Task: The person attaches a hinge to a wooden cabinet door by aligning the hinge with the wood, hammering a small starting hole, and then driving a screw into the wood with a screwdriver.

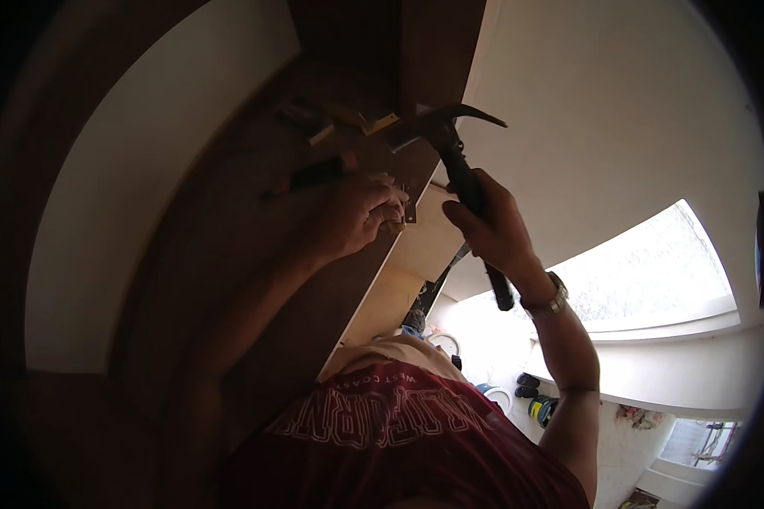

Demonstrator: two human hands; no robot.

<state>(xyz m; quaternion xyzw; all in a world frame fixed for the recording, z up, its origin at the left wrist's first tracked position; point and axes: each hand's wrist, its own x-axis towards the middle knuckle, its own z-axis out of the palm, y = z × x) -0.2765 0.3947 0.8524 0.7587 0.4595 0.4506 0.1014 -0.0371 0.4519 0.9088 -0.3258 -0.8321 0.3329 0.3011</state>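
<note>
My right hand (pixel 484 222) is wrapped round the dark handle of a claw hammer (pixel 440 127), raised with its head above and slightly right of my left hand (pixel 365 214). The fingers of my left hand are bent and pressed together at a small dark metal plate (pixel 411 216) on the edge of a dark brown board (pixel 289 339); what lies between the fingertips is too small to make out. Just beyond that hand, a black-and-orange handled tool (pixel 314 174) and a yellow tool (pixel 373 124) lie on the dark surface.
A light wooden panel (pixel 403 254) shows below the board's edge. White walls (pixel 586 119) rise right and left, with a bright window (pixel 637 263) at right. On the pale floor below are buckets (pixel 542 410) and dark shoes (pixel 527 386).
</note>
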